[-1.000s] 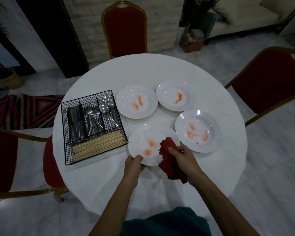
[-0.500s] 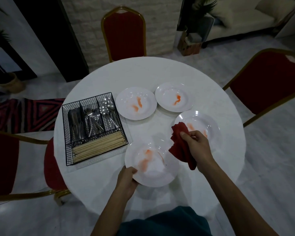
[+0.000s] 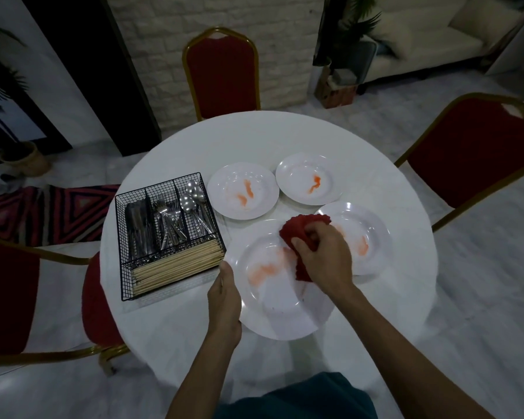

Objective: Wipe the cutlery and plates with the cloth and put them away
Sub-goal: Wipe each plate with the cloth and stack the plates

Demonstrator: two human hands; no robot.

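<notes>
We hold the smeared plate [image 3: 273, 300] at the lower centre of the frame, lifted off the bench [image 3: 254, 137] and tipped toward us. Our left hand [image 3: 224, 300] clasps its left rim, with the fingers beneath out of sight. Our right hand [image 3: 324, 255] has its fingers curled tight round the bunched red cloth [image 3: 300, 228], which presses on the plate's upper right, at the edge of the orange smear. To wipe well, we judge that the cloth should sweep firmly across the smear toward the near rim while the left hand braces against the push. We should then turn it to a fresh fold so the sauce lifts rather than spreads. Three more stained plates [image 3: 242, 192] wait in the centre and right of the frame. The cutlery [image 3: 170, 219] stands in the wire caddy [image 3: 124, 246] at centre left. Half a second ago the cloth hung clear of this plate, over the right-hand one, and the plate sat lower. Now the cloth is down on it and the plate is raised nearer to us.
</notes>
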